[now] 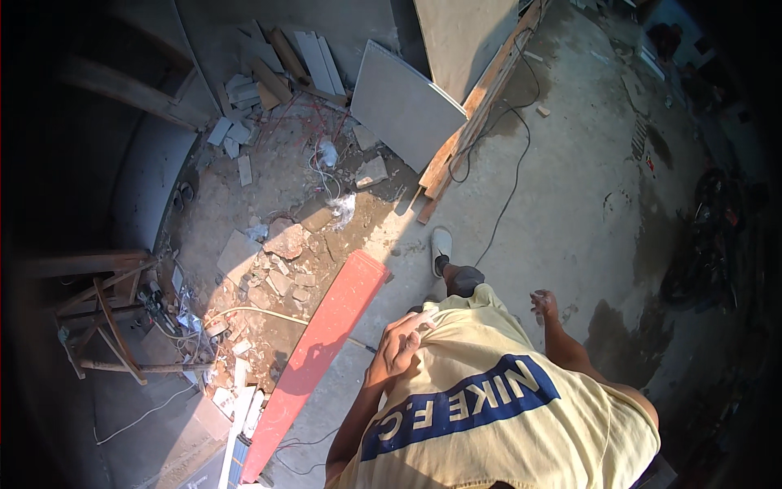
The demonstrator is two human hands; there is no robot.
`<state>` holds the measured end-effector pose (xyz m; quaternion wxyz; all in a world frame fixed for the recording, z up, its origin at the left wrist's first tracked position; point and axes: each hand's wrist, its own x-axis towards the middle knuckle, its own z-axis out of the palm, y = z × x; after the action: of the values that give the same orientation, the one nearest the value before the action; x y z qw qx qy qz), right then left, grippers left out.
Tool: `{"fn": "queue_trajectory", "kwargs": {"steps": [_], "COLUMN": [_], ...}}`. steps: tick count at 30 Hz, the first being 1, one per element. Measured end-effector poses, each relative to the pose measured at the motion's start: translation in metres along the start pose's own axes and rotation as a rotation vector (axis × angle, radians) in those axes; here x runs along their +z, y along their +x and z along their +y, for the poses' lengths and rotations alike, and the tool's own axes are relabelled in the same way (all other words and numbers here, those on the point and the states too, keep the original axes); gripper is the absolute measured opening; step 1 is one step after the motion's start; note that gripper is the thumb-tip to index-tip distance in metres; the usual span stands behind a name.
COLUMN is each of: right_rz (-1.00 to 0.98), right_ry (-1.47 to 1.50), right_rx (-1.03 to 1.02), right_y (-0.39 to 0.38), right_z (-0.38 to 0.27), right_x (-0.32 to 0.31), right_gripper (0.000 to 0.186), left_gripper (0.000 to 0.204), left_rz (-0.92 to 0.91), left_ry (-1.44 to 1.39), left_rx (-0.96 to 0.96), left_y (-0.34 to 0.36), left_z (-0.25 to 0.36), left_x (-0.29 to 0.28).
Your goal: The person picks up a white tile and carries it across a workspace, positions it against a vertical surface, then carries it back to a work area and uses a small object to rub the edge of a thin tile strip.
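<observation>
My left hand (401, 345) is at the front of the yellow T-shirt (481, 359) I wear, with its fingers bent against the cloth. Folds in the fabric run out from those fingertips, which look dusted with pale powder. Off to my right side hangs my right hand (542, 305), its fingers loosely apart and nothing in them. A long red plank or panel (322, 359) lies slantwise to the left of my left hand, apart from it. One of my feet wears a light shoe (441, 251) on the concrete floor (570, 187).
Broken rubble (281, 253) covers the ground at left, crossed by a yellowish hose (261, 310). A grey board (407, 106) leans at the back beside long timbers (481, 106). Black cable (517, 179) trails over the floor. A wooden frame (106, 318) stands far left; a motorcycle (705, 236) stands at right.
</observation>
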<state>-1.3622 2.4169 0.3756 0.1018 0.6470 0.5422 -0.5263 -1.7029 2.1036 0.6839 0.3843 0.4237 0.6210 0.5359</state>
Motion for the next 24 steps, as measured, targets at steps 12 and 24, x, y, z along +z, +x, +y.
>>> {"fn": "queue_trajectory", "kwargs": {"steps": [12,24], "right_rz": [0.010,-0.008], "right_ry": [0.258,0.638], "right_rx": [-0.186,-0.143], "right_y": [0.167,0.170], "right_z": [-0.250,-0.374], "right_x": [0.043,0.097], "right_gripper": [0.052,0.046], "left_gripper": [0.039,0.037], "left_rz": [0.585,0.184], "left_ry": [0.169,0.370], "left_rx": [-0.393,-0.407], "left_y": [0.138,0.318], "left_z": [-0.137,-0.151], "left_x": [-0.125,-0.253]}}
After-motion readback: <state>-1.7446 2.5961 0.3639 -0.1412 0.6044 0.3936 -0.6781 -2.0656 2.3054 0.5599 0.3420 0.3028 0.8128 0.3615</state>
